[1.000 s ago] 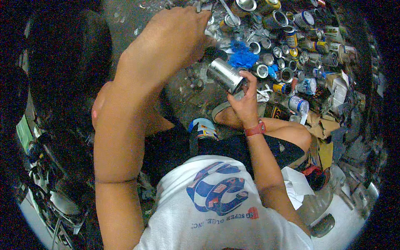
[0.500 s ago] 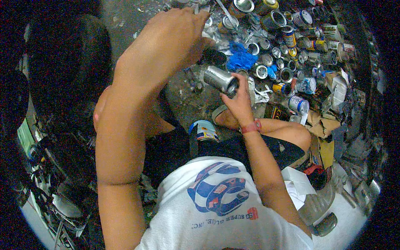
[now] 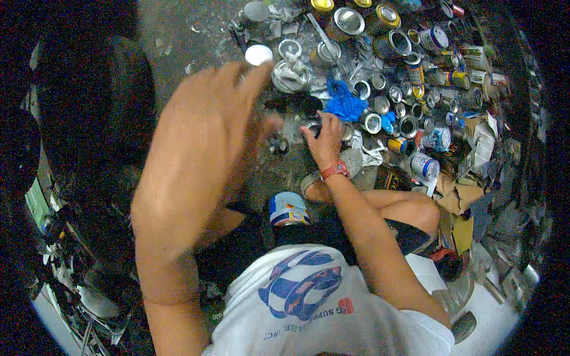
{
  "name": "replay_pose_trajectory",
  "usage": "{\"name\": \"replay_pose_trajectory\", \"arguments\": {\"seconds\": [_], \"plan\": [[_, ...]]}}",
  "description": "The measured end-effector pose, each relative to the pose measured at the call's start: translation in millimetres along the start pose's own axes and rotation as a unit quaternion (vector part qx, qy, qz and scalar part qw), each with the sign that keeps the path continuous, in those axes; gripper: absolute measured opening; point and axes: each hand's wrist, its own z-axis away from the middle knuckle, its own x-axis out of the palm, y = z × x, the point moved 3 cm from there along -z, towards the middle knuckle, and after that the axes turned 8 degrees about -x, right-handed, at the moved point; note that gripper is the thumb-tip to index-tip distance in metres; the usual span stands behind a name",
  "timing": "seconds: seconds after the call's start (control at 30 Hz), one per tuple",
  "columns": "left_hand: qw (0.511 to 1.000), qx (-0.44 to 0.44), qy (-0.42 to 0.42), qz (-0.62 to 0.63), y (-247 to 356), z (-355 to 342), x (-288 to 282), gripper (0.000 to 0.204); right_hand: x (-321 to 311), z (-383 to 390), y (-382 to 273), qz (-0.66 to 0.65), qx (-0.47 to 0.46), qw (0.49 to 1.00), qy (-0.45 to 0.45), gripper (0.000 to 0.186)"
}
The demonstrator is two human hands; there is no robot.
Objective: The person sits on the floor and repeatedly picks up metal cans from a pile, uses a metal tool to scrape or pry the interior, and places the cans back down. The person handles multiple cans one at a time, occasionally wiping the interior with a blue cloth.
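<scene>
My left hand [image 3: 205, 118], blurred by motion, is raised at the upper middle left with its bent fingers apart and nothing visible between them. A white round object [image 3: 259, 54] lies just beyond its fingertips, beside a wide can [image 3: 290, 82] containing pale crumpled material. My right hand [image 3: 325, 136], with a red watch at the wrist, grips a metal can [image 3: 313, 130], mostly hidden by the fingers, beside blue crumpled plastic [image 3: 345, 104]. A blue-and-white labelled can [image 3: 288, 207] stands in my lap, between the shorts and the shirt.
Several dense rows of used cans [image 3: 415, 71] cover the dark floor [image 3: 178, 41] to the upper right. Torn cardboard [image 3: 457, 193] and white paper [image 3: 424, 270] lie to my right. A large dark rounded object [image 3: 89, 107] fills the left side.
My left hand has come down toward me, uncovering cans and the white object. My right hand has moved upward and left, and the can in it is now mostly hidden.
</scene>
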Motion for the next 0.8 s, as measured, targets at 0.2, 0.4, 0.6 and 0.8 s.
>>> {"name": "replay_pose_trajectory", "arguments": {"seconds": [0.2,0.4,0.6,0.8], "plan": [[0.988,-0.024,-0.152,-0.031,17.4,-5.3,10.5,0.069,4.1,-162.4,-44.3,-0.097,-0.032,0.991,0.083,0.048],[0.979,-0.021,-0.200,-0.037,17.3,-19.4,16.1,0.064,86.4,-292.3,-26.9,0.087,0.066,0.976,-0.191,0.068],[0.975,-0.020,-0.220,-0.025,18.6,-17.3,17.7,0.065,126.1,-302.7,-23.0,0.110,0.118,0.947,-0.277,0.066],[0.973,0.008,-0.226,-0.045,21.5,-22.4,18.3,0.067,97.8,-315.9,-21.5,0.121,0.056,0.977,-0.167,0.067]]}}
